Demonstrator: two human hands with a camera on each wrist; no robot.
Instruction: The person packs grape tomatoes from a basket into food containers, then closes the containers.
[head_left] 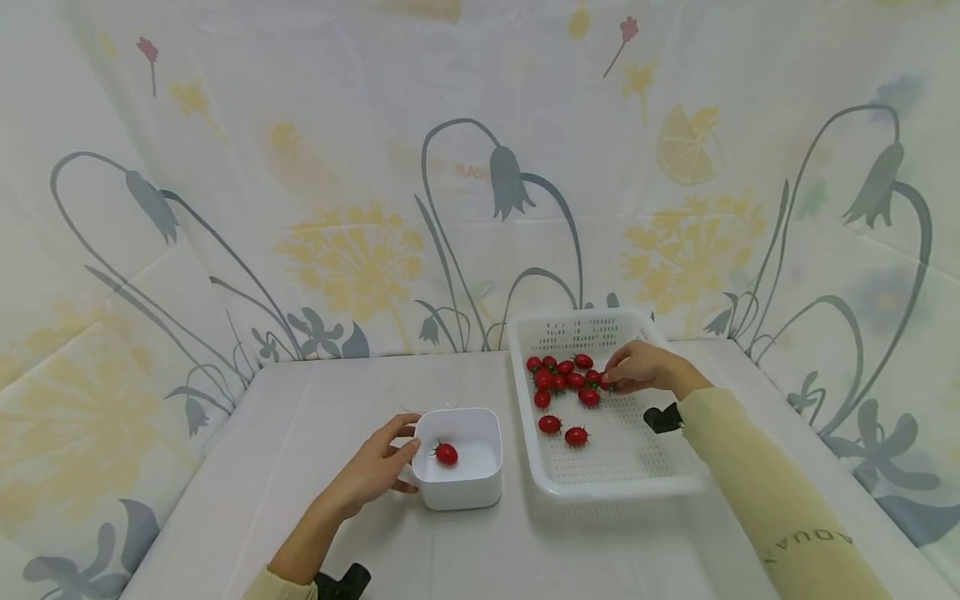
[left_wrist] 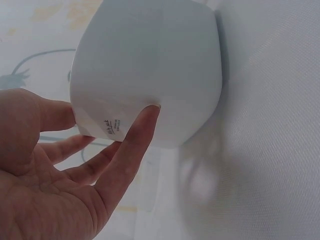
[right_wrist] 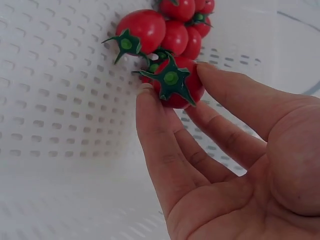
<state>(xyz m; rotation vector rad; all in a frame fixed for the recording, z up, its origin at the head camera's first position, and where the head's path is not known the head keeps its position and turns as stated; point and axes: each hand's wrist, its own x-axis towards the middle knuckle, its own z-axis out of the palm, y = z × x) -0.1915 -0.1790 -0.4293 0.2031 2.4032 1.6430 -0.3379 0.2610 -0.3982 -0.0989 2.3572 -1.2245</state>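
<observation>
Pinching a glossy red cherry tomato (right_wrist: 176, 85) with green star calyx between right hand (right_wrist: 235, 170) thumb and forefinger, inside the white perforated basket (head_left: 622, 467). Steadying the white bowl (head_left: 459, 487) with straightened left hand (head_left: 371, 471) fingers; sticker (left_wrist: 113, 129) print unreadable. Sleeve (head_left: 780, 508) lettering reading "AQUA".

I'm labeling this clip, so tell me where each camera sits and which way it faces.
Head: worn high, looking forward and down at the table, both forearms showing.
Left wrist: beside the left hand, facing the white bowl its fingers touch.
Right wrist: beside the right hand, facing the cherry tomato it pinches in the white basket.
Head and left wrist views share the bowl.
</observation>
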